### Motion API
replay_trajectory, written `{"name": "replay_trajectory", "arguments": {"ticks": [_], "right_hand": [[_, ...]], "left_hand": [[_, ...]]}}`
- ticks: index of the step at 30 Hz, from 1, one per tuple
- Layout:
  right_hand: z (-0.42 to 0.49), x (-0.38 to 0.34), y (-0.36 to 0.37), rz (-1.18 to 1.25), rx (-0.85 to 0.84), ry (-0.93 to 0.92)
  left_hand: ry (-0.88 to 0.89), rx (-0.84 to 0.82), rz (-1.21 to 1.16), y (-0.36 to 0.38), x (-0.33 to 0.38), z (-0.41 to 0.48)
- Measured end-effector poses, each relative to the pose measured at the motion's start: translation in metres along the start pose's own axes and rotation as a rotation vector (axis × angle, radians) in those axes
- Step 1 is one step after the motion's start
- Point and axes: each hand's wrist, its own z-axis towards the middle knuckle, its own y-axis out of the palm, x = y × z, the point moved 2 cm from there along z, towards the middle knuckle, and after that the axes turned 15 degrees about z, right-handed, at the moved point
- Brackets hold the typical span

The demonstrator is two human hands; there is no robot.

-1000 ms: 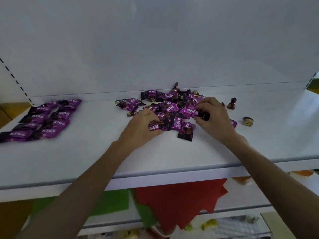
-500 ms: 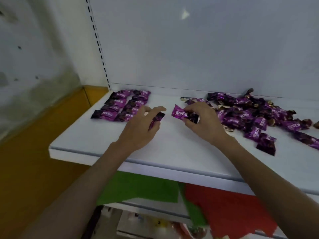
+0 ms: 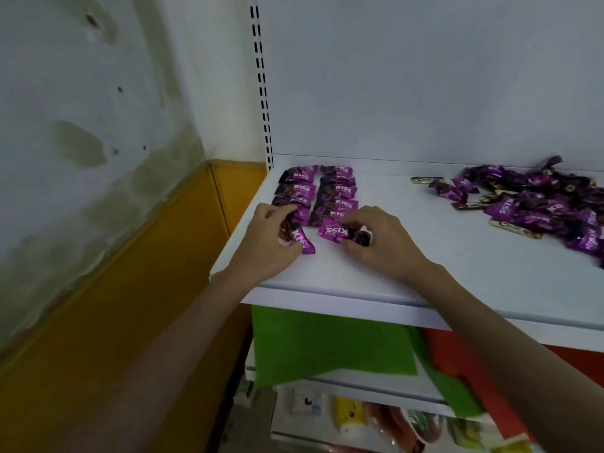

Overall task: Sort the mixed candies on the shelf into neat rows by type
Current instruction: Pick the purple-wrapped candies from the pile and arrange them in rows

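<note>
Here the left hand (image 3: pixel 264 246) pinches a Kiss candy (image 3: pixel 298 238), the right hand (image 3: pixel 382 246) a second candy (image 3: pixel 332 231). The shelf (image 3: pixel 441 256) holds two rows (image 3: pixel 315 196) and a seemingly mixed pile (image 3: pixel 539 204).

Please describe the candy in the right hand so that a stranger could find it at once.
At the left end of the white shelf, two rows of purple KISS candies run front to back. The candy is at the near end of the right row, pinched by the right hand. Unlike its neighbours, its lettering reads upside down.
</note>
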Motion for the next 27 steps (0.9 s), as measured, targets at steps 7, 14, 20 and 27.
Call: {"name": "replay_trajectory", "arguments": {"ticks": [7, 14, 20, 27], "right_hand": [[0.004, -0.012, 0.013, -0.076, -0.049, 0.045], [0.004, -0.016, 0.012, -0.091, -0.046, 0.087], [0.0, -0.019, 0.007, -0.017, -0.033, 0.108], [-0.002, -0.016, 0.006, -0.031, -0.041, 0.134]], "left_hand": [[0.027, 0.058, 0.563, -0.012, -0.029, -0.002], [0.148, 0.17, 0.415, -0.011, -0.024, 0.0], [0.216, 0.074, 0.318, -0.008, -0.017, 0.001], [0.218, 0.03, 0.203, -0.003, -0.018, 0.002]]}}
